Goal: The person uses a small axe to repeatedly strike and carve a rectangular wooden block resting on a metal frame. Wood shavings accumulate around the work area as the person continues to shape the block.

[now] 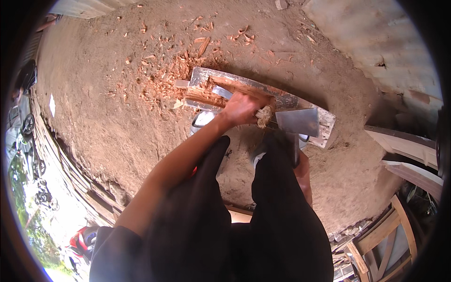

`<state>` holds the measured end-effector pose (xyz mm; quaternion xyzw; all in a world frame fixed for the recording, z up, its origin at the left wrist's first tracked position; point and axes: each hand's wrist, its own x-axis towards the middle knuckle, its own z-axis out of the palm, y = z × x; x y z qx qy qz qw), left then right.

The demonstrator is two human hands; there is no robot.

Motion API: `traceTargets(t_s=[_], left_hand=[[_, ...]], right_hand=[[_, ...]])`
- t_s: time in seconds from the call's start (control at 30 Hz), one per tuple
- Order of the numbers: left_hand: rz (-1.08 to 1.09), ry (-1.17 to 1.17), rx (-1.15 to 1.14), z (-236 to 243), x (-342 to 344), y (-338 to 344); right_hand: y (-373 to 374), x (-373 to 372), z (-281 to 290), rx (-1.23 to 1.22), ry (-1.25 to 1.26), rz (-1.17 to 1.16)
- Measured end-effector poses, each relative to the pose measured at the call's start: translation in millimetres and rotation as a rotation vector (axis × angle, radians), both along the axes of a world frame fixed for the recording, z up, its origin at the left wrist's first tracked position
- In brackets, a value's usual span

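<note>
Above chip-strewn ground, the left hand grips frayed wood, the right hand too hidden to tell; apparent chopping next calls for aiming the blade.

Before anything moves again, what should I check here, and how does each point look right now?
1. Left hand has a closed grip: ok, its fingers are wrapped around something with a pale frayed end showing beside them.
2. Right hand has a firm grip: cannot tell, it is partly hidden behind the knee.
3. Flat gray piece is well away from the left hand: not ok, it sits close by on the right.
4. Ground is free of scraps: not ok, wood shavings lie scattered beyond the wood.
5. Wood is held steady: cannot tell, what supports it is mostly hidden.
</note>
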<state>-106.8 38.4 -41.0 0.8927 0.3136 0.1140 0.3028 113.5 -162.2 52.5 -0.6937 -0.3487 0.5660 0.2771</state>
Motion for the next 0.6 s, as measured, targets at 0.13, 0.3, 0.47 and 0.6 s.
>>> traceTargets(t_s=[0.13, 0.3, 0.47, 0.6], left_hand=[[-0.094, -0.166, 0.012, 25, 26, -13], [-0.137, -0.239, -0.157, 40, 61, -36], [-0.036, -0.102, -0.302, 34, 49, -25], [-0.013, -0.105, -0.352, 37, 48, -25]], right_hand=[[-7, 11, 25, -0.043, -0.182, -0.01], [-37, 42, 47, -0.105, -0.207, -0.174], [-30, 39, 81, -0.052, -0.131, -0.248], [-16, 25, 92, -0.08, -0.04, -0.333]])
